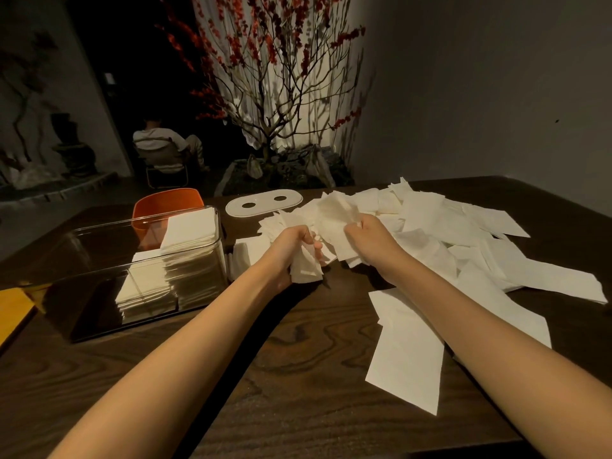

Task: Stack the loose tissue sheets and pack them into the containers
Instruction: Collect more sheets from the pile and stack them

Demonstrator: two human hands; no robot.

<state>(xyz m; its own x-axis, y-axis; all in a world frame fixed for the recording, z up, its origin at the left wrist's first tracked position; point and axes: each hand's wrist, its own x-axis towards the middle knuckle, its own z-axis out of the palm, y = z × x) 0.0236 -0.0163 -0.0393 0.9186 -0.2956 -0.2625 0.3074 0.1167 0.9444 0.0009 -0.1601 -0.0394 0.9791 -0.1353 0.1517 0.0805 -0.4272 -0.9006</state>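
Note:
A wide heap of loose white tissue sheets [457, 233] covers the right half of the dark wooden table [291, 376]. My left hand [291, 246] grips a bunch of tissue sheets [306, 270] just above the table. My right hand [367, 236] pinches sheets at the near edge of the heap, close beside the left. A clear rectangular container [99, 260] stands at the left, with stacked tissues [165, 276] filling its right end. One long sheet [407, 352] lies near me under my right forearm.
A white oval lid with two holes [265, 203] lies at the table's far side. An orange chair back [165, 203] rises behind the container. Something yellow [13, 313] sits at the left edge. A person sits in the dark room beyond, beside a branch display.

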